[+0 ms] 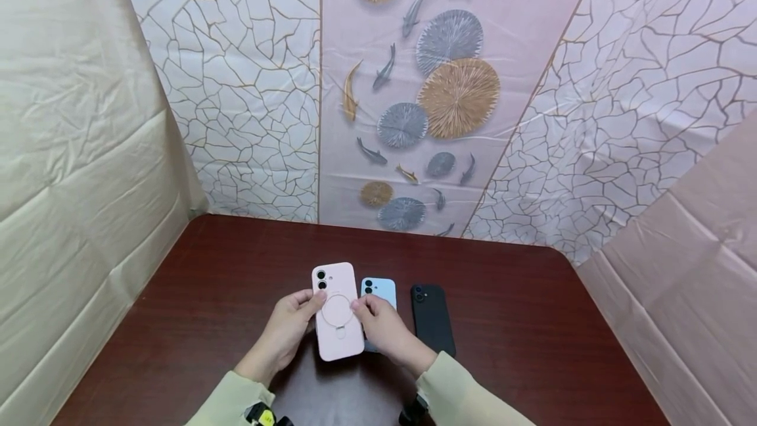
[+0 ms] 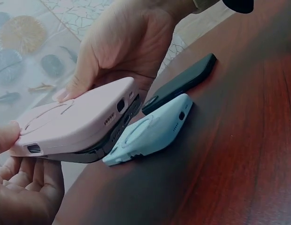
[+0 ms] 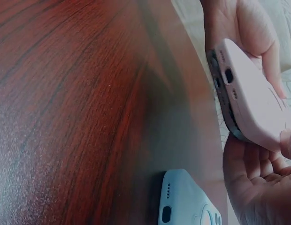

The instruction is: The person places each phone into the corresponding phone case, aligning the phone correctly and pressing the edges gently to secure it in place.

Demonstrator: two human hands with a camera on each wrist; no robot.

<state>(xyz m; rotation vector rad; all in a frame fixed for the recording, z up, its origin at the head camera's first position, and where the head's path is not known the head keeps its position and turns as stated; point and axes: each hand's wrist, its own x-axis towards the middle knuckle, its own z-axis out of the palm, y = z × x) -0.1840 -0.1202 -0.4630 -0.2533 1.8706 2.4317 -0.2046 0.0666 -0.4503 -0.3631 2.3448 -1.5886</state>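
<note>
A pink phone case with a ring on its back is held above the table in both hands. In the left wrist view, a dark phone shows beneath the case, with a gap along the port end and one side. My left hand grips the left edge, thumb on the case's back near the camera holes and fingers curled underneath. My right hand pinches the right edge beside the ring. Partly behind the right hand lies a light blue phone case, camera end away from me.
A black phone case lies on the table right of the blue one. The dark red wooden table has rounded far corners. Patterned cloth hangs behind it, and plain cloth hangs along the left side.
</note>
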